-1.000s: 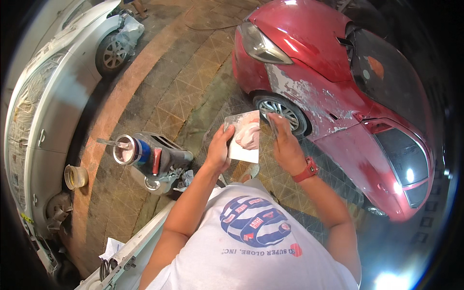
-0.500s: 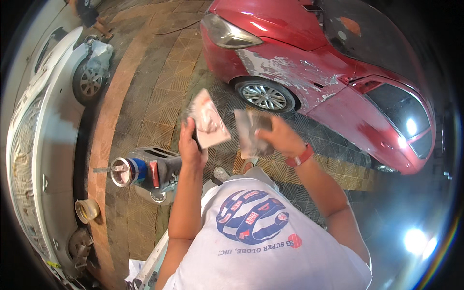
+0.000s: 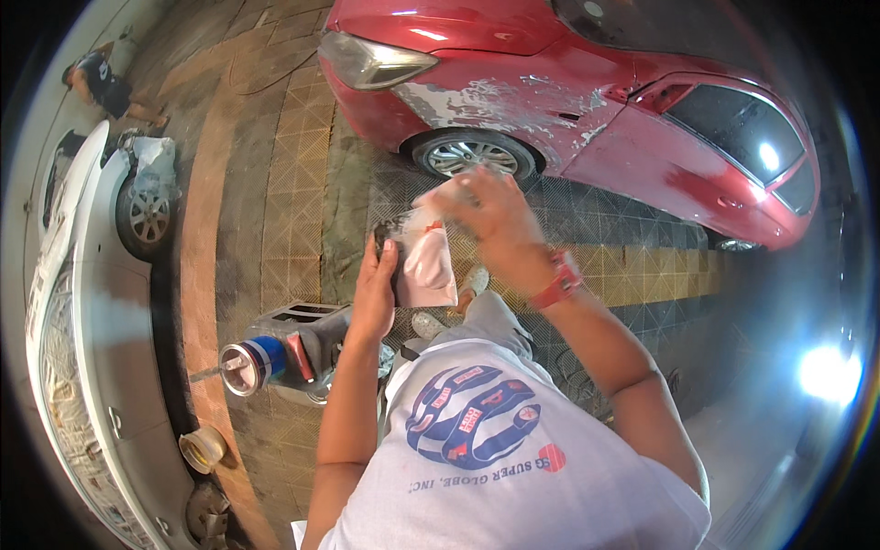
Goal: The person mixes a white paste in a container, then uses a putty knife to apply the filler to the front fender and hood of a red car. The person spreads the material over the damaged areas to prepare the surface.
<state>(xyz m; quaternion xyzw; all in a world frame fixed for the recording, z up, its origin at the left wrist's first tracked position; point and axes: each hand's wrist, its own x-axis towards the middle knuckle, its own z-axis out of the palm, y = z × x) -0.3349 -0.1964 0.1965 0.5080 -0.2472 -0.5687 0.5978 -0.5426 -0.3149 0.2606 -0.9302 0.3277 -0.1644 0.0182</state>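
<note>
- Patterned floor tiles (image 3: pixel 293 192) in dark grey and ochre run between a red car (image 3: pixel 632 156), at the upper right, and a pale car (image 3: pixel 115 367) along the left side
- The person's left hand (image 3: pixel 374 284) points upward from a nearly straight forearm and pinches a pale board (image 3: pixel 423 296) by its left edge, thumb toward the face of it
- A mound of pink paste (image 3: pixel 429 261) sits on that board, which is held in front of the body, above the feet
- The right hand (image 3: pixel 495 220) is raised beside the board's upper right corner, its arm bent inward and a red watch (image 3: pixel 561 280) on the wrist; how far its fingers are closed cannot be told
- On a grey stand (image 3: pixel 325 321) to the left are a blue can (image 3: pixel 266 356) and a red tube (image 3: pixel 300 357); a yellowish tub (image 3: pixel 203 449) is on the floor close to the pale car
- Bare grey patches (image 3: pixel 495 104) mark the red car's fender above its front wheel
- Motion blurs the right hand, so whatever lies in its fingers is unclear; another person (image 3: pixel 103 84) shows small at the upper left, and the red car's roof is cut off
</note>
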